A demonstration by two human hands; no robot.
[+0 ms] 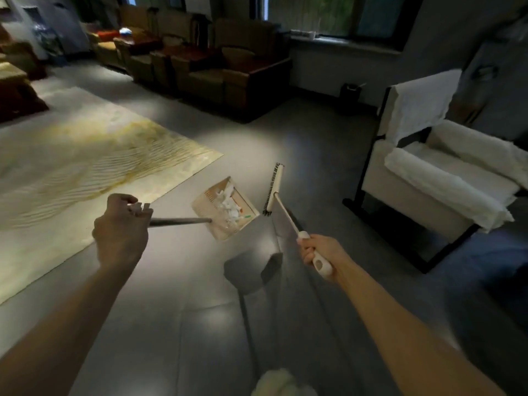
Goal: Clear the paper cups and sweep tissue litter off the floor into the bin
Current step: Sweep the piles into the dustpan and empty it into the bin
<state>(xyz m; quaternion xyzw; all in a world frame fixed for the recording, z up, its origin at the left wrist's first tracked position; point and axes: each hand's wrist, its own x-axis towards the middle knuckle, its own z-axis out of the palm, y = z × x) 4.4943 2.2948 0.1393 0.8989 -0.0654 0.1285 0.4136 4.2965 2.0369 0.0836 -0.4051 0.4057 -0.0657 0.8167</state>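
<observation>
My left hand (121,228) grips the long grey handle of a beige dustpan (200,202), which hangs above the grey floor. White tissue scraps (228,205) lie piled inside the pan. My right hand (320,252) grips the white handle of a broom (273,190), whose dark bristles point left, just right of the dustpan. A small dark bin (351,94) stands far off against the back wall under the window.
A cream and gold rug (85,172) covers the floor to the left. A white armchair (434,172) with a dark frame stands on the right. Brown sofas (228,72) line the back. A white fluffy thing (281,384) shows at the bottom edge.
</observation>
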